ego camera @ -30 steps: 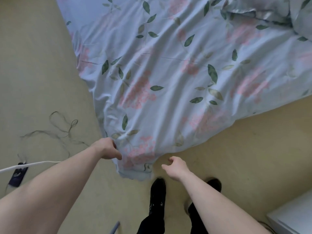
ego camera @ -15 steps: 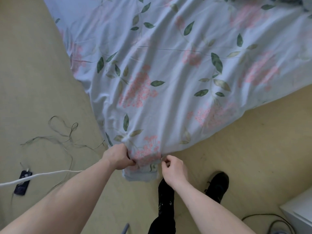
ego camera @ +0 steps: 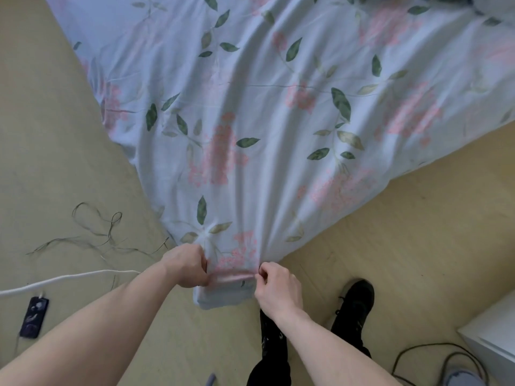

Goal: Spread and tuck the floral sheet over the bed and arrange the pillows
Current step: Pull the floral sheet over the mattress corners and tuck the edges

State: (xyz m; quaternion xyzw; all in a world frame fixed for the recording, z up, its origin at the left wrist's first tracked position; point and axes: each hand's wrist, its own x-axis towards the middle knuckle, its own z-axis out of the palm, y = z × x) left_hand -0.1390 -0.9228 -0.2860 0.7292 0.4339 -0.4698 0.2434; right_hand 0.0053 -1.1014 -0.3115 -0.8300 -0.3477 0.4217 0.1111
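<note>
The floral sheet (ego camera: 264, 112), pale blue with pink blossoms and green leaves, covers the bed and hangs off its near corner down toward the floor. My left hand (ego camera: 186, 264) grips the left side of that hanging corner, fingers curled into the cloth. My right hand (ego camera: 278, 285) pinches the corner's right side between thumb and fingers. The cloth is pulled taut between both hands, with creases fanning up from them. A bit of pillow (ego camera: 493, 6) in the same print shows at the top right edge.
Beige floor surrounds the bed. Thin dark wires (ego camera: 97, 232), a white cable (ego camera: 64, 280) and a dark phone-like device (ego camera: 34, 316) lie to the left. My black shoes (ego camera: 354, 305) stand below the corner. White furniture (ego camera: 493, 338) and a dark cable (ego camera: 434, 358) are at lower right.
Both hands reached the sheet's hanging corner and took hold of it. The corner is now gathered and pulled tight toward me, and the view has moved closer to the bed.
</note>
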